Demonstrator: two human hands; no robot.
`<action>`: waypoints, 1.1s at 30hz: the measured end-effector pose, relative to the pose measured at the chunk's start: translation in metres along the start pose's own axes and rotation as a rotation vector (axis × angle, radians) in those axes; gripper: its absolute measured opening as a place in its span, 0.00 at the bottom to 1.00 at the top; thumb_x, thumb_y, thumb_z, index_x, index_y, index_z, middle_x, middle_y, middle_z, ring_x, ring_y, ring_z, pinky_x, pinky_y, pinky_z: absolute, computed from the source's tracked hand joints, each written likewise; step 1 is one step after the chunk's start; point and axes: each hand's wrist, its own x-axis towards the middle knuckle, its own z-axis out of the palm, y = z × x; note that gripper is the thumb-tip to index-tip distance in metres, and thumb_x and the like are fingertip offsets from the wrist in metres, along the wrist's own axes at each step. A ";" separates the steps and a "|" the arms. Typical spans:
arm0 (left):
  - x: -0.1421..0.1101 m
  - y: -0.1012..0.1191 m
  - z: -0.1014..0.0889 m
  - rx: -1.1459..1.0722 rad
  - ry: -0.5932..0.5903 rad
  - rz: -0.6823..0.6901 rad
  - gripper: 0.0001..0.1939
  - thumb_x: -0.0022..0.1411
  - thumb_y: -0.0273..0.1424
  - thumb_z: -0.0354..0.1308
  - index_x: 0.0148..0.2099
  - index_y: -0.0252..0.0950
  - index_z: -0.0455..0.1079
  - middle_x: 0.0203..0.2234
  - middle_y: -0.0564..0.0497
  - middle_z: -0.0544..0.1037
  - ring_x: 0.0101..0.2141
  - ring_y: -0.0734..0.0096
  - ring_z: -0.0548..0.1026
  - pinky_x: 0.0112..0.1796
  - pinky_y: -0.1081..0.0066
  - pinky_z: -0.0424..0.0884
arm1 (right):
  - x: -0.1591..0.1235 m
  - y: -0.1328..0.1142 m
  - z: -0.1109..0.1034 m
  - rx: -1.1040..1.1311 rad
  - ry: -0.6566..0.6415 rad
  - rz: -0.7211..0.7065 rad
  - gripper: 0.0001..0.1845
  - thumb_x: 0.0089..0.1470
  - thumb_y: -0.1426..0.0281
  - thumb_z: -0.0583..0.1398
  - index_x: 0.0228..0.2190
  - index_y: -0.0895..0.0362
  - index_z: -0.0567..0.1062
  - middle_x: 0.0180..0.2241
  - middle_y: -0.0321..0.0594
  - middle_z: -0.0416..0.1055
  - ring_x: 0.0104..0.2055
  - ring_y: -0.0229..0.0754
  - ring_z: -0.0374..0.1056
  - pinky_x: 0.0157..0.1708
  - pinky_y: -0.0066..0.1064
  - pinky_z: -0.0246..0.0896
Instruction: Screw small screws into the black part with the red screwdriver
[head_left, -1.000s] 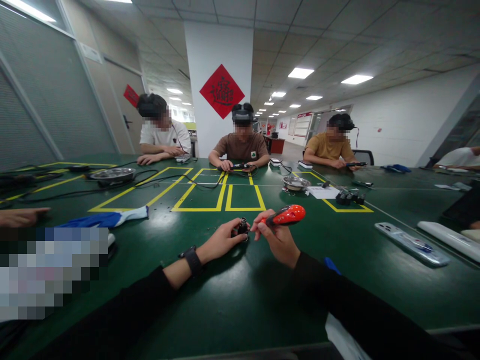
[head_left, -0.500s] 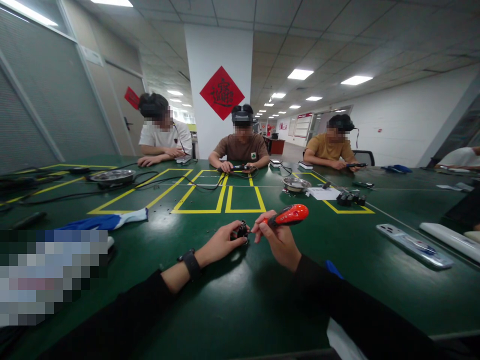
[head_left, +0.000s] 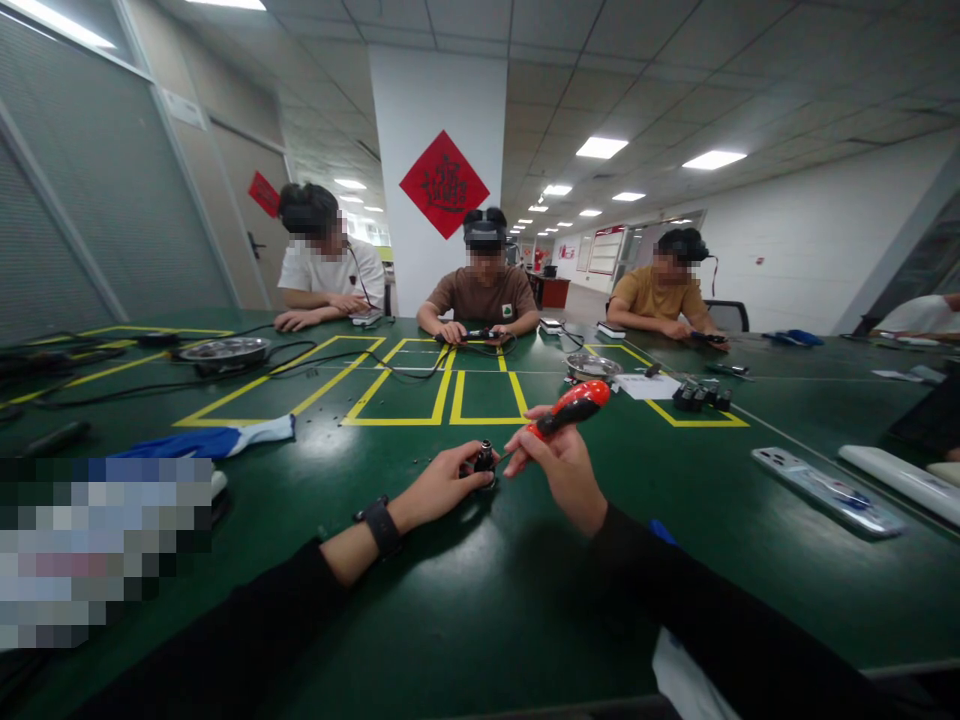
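Observation:
My left hand (head_left: pixel 439 487) rests on the green table (head_left: pixel 480 590) with its fingers closed around a small black part (head_left: pixel 485 459), holding it upright. My right hand (head_left: pixel 559 470) grips a screwdriver with a red and black handle (head_left: pixel 571 405). The handle slants up to the right and the thin tip points down at the small black part. A black watch sits on my left wrist, and both arms wear dark sleeves.
Three people sit across the table, each handling small tools. Yellow tape rectangles (head_left: pixel 487 395) mark the middle. Metal bowls (head_left: pixel 592 367) (head_left: pixel 225 349), black cables, a blue-white cloth (head_left: pixel 217 438), black parts (head_left: pixel 701 396), a phone (head_left: pixel 825 490) and a white bar (head_left: pixel 900 480) lie around.
The screwdriver handle has tilted up more steeply and my right hand has shifted slightly. A hand at the far left edge has gone from view. My left hand stays put.

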 end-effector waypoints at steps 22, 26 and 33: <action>0.000 0.000 -0.001 -0.004 -0.005 0.019 0.17 0.57 0.36 0.55 0.47 0.35 0.68 0.38 0.49 0.75 0.35 0.67 0.71 0.37 0.70 0.66 | -0.001 -0.003 0.001 -0.138 0.064 -0.059 0.11 0.49 0.66 0.61 0.32 0.56 0.65 0.30 0.36 0.72 0.18 0.32 0.66 0.21 0.26 0.63; -0.001 0.001 -0.001 -0.008 0.002 0.045 0.16 0.57 0.37 0.55 0.47 0.35 0.69 0.38 0.49 0.75 0.36 0.67 0.71 0.37 0.71 0.66 | -0.002 -0.005 0.000 -0.173 0.088 -0.086 0.12 0.49 0.67 0.61 0.28 0.55 0.61 0.26 0.31 0.71 0.14 0.29 0.62 0.14 0.23 0.58; -0.001 0.000 -0.001 0.001 0.000 0.048 0.16 0.56 0.35 0.56 0.47 0.35 0.68 0.37 0.50 0.75 0.35 0.69 0.71 0.35 0.72 0.66 | -0.004 -0.003 0.002 -0.094 0.066 -0.043 0.12 0.51 0.66 0.60 0.31 0.54 0.60 0.21 0.29 0.71 0.11 0.32 0.63 0.09 0.21 0.55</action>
